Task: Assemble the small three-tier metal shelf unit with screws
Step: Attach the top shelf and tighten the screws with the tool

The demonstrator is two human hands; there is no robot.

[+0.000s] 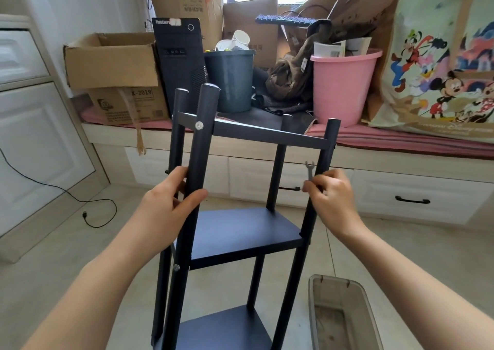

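Shelf unit (240, 232) stands upright on the floor, all three tiers mounted between four posts. Left hand (171, 197): grip wrapped round the near-left post (196, 162). Right hand (330, 194): grip pinching a small wrench (310, 170) beside the near-right post (320, 178). Screws visible: top screw (199, 125), lower screw (176, 267). Judged nearly done; likely final tightening left. Grey bin (344, 315) near right, on the floor.
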